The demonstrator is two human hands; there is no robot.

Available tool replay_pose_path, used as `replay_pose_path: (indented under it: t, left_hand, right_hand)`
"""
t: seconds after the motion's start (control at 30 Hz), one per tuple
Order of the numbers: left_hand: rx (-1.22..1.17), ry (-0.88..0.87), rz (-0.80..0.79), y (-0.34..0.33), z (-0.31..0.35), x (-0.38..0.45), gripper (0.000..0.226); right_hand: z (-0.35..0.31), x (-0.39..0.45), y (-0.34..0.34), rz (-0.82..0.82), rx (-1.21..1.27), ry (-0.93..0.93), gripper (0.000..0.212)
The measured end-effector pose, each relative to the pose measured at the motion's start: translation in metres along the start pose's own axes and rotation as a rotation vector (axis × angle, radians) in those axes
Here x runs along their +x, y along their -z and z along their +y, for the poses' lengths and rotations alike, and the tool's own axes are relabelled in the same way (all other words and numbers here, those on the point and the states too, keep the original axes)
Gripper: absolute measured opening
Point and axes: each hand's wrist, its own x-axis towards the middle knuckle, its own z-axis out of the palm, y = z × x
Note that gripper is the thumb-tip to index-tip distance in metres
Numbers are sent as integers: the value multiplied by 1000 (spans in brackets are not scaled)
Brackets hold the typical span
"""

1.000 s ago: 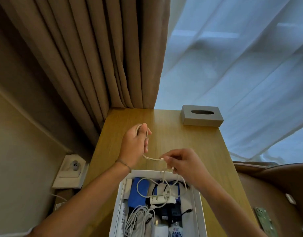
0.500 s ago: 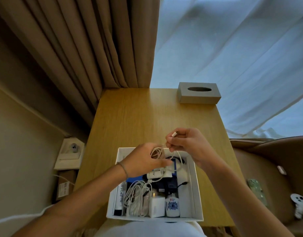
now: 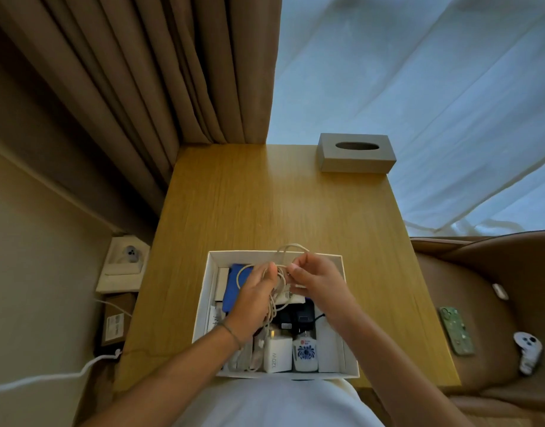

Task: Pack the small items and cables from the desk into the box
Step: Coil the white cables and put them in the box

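Note:
A white box sits at the near edge of the wooden desk. Both hands hover over its far half and hold a coiled beige cable. My left hand grips the coil's loops; my right hand pinches the cable's end beside them. One loop sticks up past the box's far rim. Inside the box lie a blue case, a white 120W charger, a small white bottle with a blue pattern, a black adapter and another white cable, partly hidden under my left wrist.
A grey tissue box stands at the desk's far right corner. Brown curtains hang at the back left, a sheer curtain on the right. A chair on the right carries a green phone and a white controller. A wall socket sits left of the desk.
The camera has tilted down. Both hands have come down from above the desk to over the box, and the stretched cable is now gathered into a coil.

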Motion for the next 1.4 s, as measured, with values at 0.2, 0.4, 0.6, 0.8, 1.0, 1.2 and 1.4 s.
replay_pose_path:
  t: [0.2,0.4,0.6,0.8,1.0,1.2,1.4]
  left_hand:
    - [-162,17,117,-17,-21,3,37]
    - [173,-113,187,-17,-42,8,29]
    - [545,-149,184,12,-45,14,7]
    - [1006,-110,47,46,-39,18,9]
    - [1204,-227,75,53,-55,19,12]
    - [1207,-193,-7,38,-65,29,12]
    - [1149,-191,8,36,-69,35,26]
  right_hand:
    - [19,-11,-18,-1,170,-114,26]
    - [36,-12,-26,94,124,-112,27]
    - [48,3,-21,28,-13,-96,38]
    - [60,21,-25,-13,-365,-70,21]
    - [52,15,-22,156,-884,305,19]
    - [17,35,17,405,-846,414,39]
    - [20,38,14,118,-1016,579,23]
